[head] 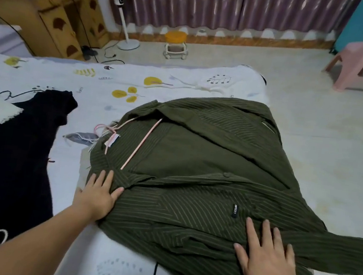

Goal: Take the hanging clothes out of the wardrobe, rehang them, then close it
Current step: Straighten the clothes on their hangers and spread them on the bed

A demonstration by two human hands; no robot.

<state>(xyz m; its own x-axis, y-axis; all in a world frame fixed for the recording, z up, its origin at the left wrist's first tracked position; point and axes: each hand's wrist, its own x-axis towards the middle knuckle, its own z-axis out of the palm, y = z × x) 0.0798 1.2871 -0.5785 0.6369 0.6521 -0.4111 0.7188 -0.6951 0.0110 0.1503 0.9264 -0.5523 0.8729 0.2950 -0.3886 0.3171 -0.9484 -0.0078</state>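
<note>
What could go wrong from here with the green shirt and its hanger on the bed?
1. The pink hanger lies skewed inside the green shirt; lifted now, a shoulder may slip off.
2. The shirt overhangs the edge of the bed on the right; it might slide to the floor once both flat hands, left hand and right hand, let go.
3. The black garment lies close by and could get dragged along.

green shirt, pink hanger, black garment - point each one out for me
green shirt [207,162], head view, plain inner back panel
pink hanger [140,143], head view, straight bar inside the shirt
black garment [13,153], head view, middle of the dark cloth
</note>
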